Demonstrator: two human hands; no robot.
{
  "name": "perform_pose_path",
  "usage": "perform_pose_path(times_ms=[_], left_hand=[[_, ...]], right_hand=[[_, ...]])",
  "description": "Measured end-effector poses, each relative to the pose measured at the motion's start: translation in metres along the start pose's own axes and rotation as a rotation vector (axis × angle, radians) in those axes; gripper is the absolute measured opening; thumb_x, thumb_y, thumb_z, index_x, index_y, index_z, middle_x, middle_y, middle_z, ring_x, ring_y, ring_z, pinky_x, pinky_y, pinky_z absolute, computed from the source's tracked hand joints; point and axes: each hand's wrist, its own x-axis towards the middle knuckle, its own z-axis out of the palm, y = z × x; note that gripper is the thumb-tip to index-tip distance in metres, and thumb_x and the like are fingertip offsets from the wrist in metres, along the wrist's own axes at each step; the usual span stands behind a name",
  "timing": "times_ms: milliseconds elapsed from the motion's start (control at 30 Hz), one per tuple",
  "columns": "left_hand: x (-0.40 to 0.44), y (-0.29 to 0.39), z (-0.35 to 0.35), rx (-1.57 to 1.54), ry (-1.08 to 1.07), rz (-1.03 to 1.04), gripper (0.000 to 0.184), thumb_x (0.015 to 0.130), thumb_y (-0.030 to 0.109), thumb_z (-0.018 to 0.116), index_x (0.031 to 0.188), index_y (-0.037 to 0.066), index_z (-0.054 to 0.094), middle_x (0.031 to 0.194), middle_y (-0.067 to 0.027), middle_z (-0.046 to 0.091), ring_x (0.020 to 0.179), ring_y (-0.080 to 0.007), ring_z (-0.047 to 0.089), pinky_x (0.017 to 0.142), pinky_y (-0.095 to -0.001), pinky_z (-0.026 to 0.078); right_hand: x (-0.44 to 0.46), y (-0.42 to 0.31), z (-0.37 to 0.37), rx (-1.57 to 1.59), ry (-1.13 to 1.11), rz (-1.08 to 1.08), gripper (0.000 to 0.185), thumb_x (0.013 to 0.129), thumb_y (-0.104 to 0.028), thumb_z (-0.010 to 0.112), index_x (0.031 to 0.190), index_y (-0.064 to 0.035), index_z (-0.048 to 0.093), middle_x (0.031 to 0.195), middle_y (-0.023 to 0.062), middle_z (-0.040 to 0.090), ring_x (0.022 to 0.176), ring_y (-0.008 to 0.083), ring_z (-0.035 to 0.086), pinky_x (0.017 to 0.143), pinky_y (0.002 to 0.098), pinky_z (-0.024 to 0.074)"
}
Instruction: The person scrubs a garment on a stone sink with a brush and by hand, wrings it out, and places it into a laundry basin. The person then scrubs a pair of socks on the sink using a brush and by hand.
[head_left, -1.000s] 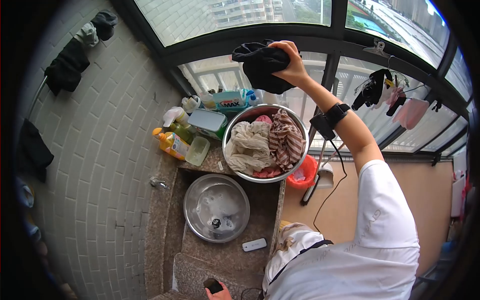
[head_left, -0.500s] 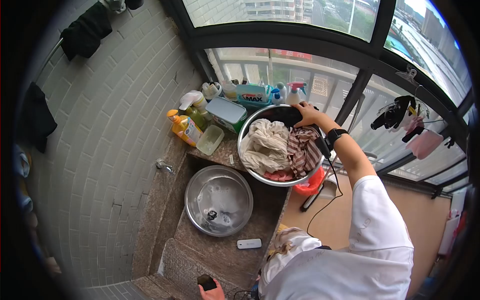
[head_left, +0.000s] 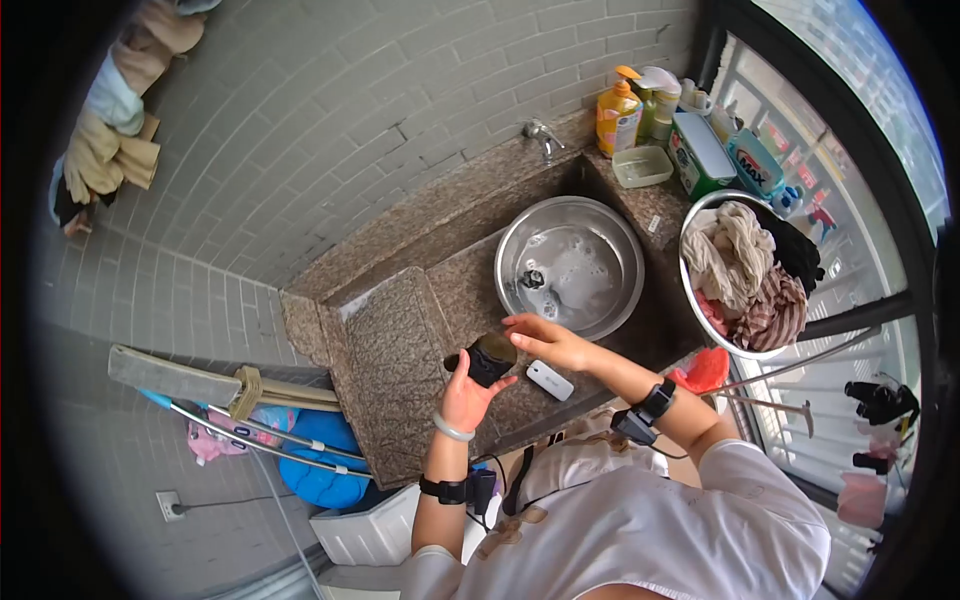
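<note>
My left hand (head_left: 468, 400) grips a dark object (head_left: 490, 360), mostly black with an olive-brown rounded end; its kind is not clear. My right hand (head_left: 548, 342) is just beside that end, fingers stretched out and holding nothing; whether the fingertips touch it I cannot tell. Both hands are over the stone sink's front part. A steel basin (head_left: 610, 310) with a little sudsy water and a small dark item (head_left: 533, 280) stands in the sink. A white, rounded rectangular device (head_left: 550, 381) lies below my right hand.
On the right, another steel basin (head_left: 688, 285) holds cream, striped and black clothes. A tap (head_left: 543, 138), yellow pump bottle (head_left: 618, 118), clear tub (head_left: 642, 167) and green-white box (head_left: 700, 150) line the back. A stone washboard slope (head_left: 395, 370) and mop handles (head_left: 270, 440) are left.
My right hand has left the clothes basin and come to the dark object. My left hand has lifted with that object into fuller view. The camera view has swung left.
</note>
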Motion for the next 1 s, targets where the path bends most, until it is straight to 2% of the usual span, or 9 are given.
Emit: perform_pose_path(times_ms=[200, 333, 433, 500, 733, 800, 867, 933, 1000], left_hand=[[-0.024, 0.005, -0.02, -0.117, -0.052, 0.006, 0.049, 0.098, 0.044, 0.033, 0.125, 0.006, 0.048, 0.12, -0.0109, 0.057, 0.112, -0.0247, 0.054, 0.093, -0.0501, 0.044], [-0.044, 0.017, -0.041, -0.272, 0.112, 0.128, 0.037, 0.097, 0.038, 0.042, 0.113, 0.007, 0.056, 0.112, -0.0082, 0.06, 0.104, -0.0208, 0.056, 0.078, -0.0371, 0.046], [-0.06, 0.018, -0.09, -0.416, 0.158, 0.161, 0.018, 0.09, 0.024, 0.06, 0.101, 0.01, 0.059, 0.102, -0.0035, 0.063, 0.081, -0.0134, 0.053, 0.061, -0.0298, 0.036], [-0.069, 0.015, -0.123, -0.395, 0.178, 0.167, 0.018, 0.09, 0.024, 0.06, 0.101, 0.01, 0.059, 0.102, -0.0032, 0.063, 0.082, -0.0132, 0.053, 0.061, -0.0293, 0.035], [-0.084, 0.009, -0.172, -0.693, 0.208, 0.133, 0.034, 0.09, 0.027, 0.058, 0.11, -0.001, 0.058, 0.11, -0.0126, 0.062, 0.104, -0.0226, 0.057, 0.087, -0.0346, 0.046], [-0.088, 0.0, -0.195, -0.925, -0.364, -0.135, 0.033, 0.091, 0.027, 0.057, 0.108, -0.001, 0.058, 0.112, -0.0144, 0.061, 0.102, -0.0226, 0.057, 0.086, -0.035, 0.046], [-0.081, -0.009, -0.208, -1.035, -0.546, -0.22, 0.033, 0.091, 0.028, 0.056, 0.107, -0.001, 0.058, 0.109, -0.0127, 0.062, 0.098, -0.021, 0.058, 0.081, -0.0338, 0.047], [-0.081, -0.012, -0.213, -0.858, 0.316, -0.027, 0.029, 0.092, 0.03, 0.054, 0.106, 0.005, 0.058, 0.1, -0.0118, 0.063, 0.08, -0.0206, 0.06, 0.06, -0.0341, 0.047], [-0.085, -0.004, -0.232, -0.855, 0.307, 0.163, 0.023, 0.09, 0.025, 0.058, 0.104, 0.006, 0.058, 0.098, -0.0073, 0.063, 0.088, -0.0188, 0.058, 0.071, -0.034, 0.045]], right_hand=[[0.044, 0.03, 0.061, -0.172, 0.034, -0.054, 0.028, 0.096, -0.031, 0.05, 0.096, -0.0049, 0.059, 0.08, -0.0041, 0.057, 0.076, 0.0051, 0.051, 0.068, 0.0224, 0.0425], [0.072, 0.037, 0.07, 0.561, 0.285, -0.002, 0.022, 0.097, -0.027, 0.048, 0.087, -0.01, 0.057, 0.077, -0.0018, 0.059, 0.071, 0.009, 0.056, 0.066, 0.0246, 0.0459], [0.085, 0.038, 0.058, 0.712, 0.406, 0.067, 0.02, 0.096, -0.033, 0.049, 0.095, -0.014, 0.054, 0.082, 0.0008, 0.06, 0.075, 0.0162, 0.059, 0.071, 0.0363, 0.0494], [0.09, 0.046, 0.053, 0.693, 0.442, 0.108, 0.023, 0.093, -0.038, 0.052, 0.1, -0.0168, 0.052, 0.086, 0.0011, 0.06, 0.075, 0.0186, 0.059, 0.071, 0.044, 0.05], [0.106, 0.067, 0.098, 0.508, 0.511, 0.273, 0.021, 0.093, -0.038, 0.053, 0.1, -0.0179, 0.054, 0.081, -0.0011, 0.059, 0.074, 0.0163, 0.058, 0.069, 0.0387, 0.0502], [0.115, 0.075, 0.108, 0.56, 0.508, 0.264, 0.024, 0.095, -0.036, 0.049, 0.088, -0.014, 0.056, 0.076, 0.0001, 0.06, 0.068, 0.0152, 0.059, 0.066, 0.0333, 0.0501], [0.12, 0.081, 0.113, 0.55, 0.477, 0.268, 0.024, 0.095, -0.035, 0.049, 0.088, -0.0138, 0.056, 0.076, 0.0001, 0.06, 0.068, 0.0149, 0.059, 0.066, 0.0329, 0.0499], [0.126, 0.08, 0.12, 0.561, 0.394, 0.24, 0.024, 0.096, -0.034, 0.048, 0.087, -0.0133, 0.056, 0.076, 0.0002, 0.06, 0.067, 0.0144, 0.059, 0.067, 0.032, 0.0497], [0.122, 0.08, 0.122, 0.568, 0.407, 0.233, 0.023, 0.096, -0.032, 0.048, 0.087, -0.0127, 0.057, 0.075, -0.0004, 0.061, 0.066, 0.0127, 0.059, 0.065, 0.0297, 0.0491]])
